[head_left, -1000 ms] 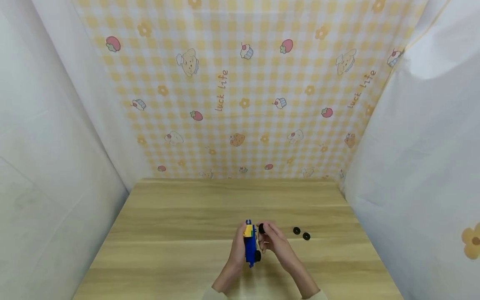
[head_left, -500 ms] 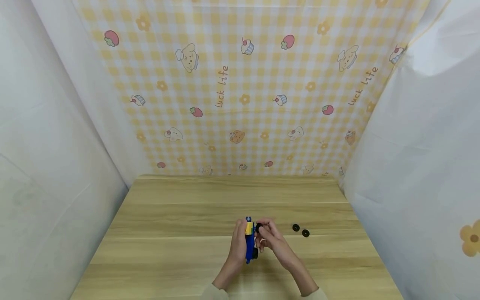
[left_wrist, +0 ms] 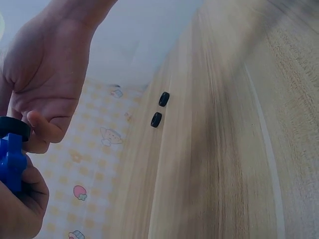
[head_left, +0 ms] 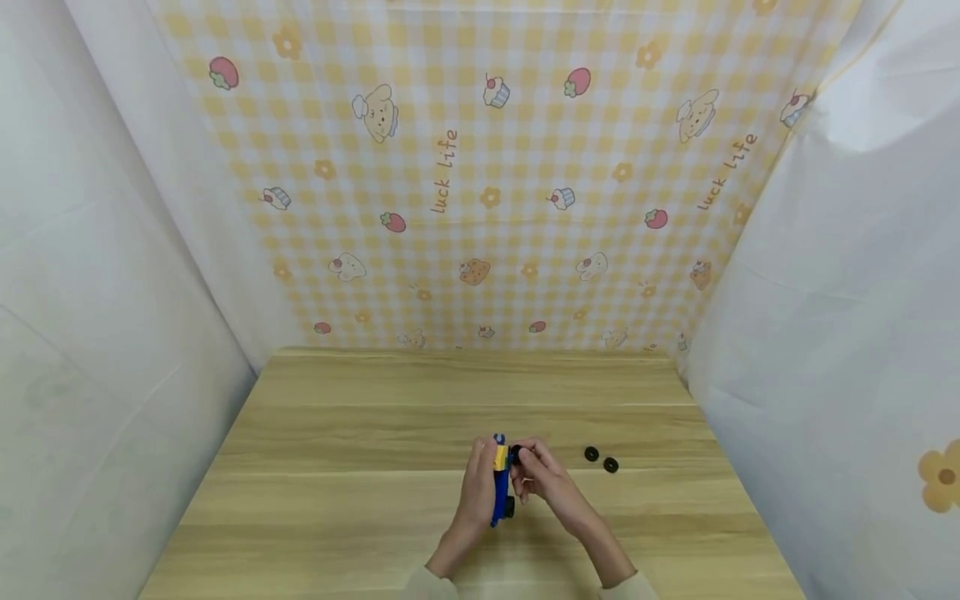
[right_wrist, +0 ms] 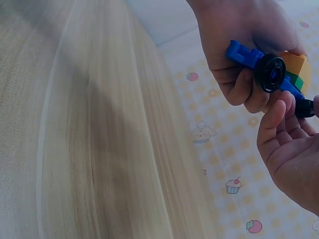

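My left hand (head_left: 483, 483) grips a small blue toy car (head_left: 500, 492) with a yellow and green block on it, held on its side just above the table. One black wheel (right_wrist: 270, 72) sits mounted on the car's side. My right hand (head_left: 525, 468) pinches another black wheel (head_left: 516, 454) and holds it against the car's far end. In the right wrist view that wheel (right_wrist: 305, 107) is at the tip of the blue body (right_wrist: 244, 54), between thumb and finger. The left wrist view shows the same wheel (left_wrist: 12, 127) above the blue part (left_wrist: 11, 164).
Two loose black wheels (head_left: 592, 454) (head_left: 611, 465) lie on the wooden table (head_left: 360, 433) just right of my hands; they also show in the left wrist view (left_wrist: 164, 98) (left_wrist: 156, 119). White sheets flank the table, and a yellow checked cloth hangs behind.
The right hand has brought its black wheel a little leftwards, up against the car. The left hand has turned the car slightly more edge-on.
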Available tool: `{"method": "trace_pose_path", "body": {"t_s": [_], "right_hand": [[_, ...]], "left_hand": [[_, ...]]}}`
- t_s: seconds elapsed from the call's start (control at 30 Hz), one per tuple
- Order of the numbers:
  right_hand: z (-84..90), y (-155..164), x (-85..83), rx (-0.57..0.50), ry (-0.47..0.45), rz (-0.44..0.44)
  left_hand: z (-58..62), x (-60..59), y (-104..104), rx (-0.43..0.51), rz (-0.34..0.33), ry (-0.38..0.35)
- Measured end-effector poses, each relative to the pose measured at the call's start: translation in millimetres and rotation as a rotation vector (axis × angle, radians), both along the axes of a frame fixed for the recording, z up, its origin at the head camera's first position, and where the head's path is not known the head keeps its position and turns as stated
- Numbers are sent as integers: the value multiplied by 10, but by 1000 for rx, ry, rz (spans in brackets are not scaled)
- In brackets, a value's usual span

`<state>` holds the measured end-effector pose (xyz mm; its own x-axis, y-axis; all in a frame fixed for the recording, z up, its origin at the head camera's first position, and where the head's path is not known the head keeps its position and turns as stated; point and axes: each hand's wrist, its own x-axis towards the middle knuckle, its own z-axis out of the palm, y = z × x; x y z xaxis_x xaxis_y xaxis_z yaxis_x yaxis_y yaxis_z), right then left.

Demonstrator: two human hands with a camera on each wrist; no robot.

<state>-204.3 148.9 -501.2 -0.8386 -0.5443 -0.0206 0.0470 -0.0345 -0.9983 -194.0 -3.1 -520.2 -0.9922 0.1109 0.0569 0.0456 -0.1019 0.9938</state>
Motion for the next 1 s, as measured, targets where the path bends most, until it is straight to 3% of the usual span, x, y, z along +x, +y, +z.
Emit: {"method": "trace_pose_path", "body": {"t_s": [0.53, 0.73, 1.0], "right_hand": [[-132, 32, -67, 46, 46, 4], [-142, 19, -73, 65, 68, 4], [-148, -10, -31, 143, 120, -102]], "left_hand": [[-54, -26, 4, -10, 14, 25], [-68, -40, 16, -58, 40, 41], [10, 8, 0, -94, 55, -5]]}}
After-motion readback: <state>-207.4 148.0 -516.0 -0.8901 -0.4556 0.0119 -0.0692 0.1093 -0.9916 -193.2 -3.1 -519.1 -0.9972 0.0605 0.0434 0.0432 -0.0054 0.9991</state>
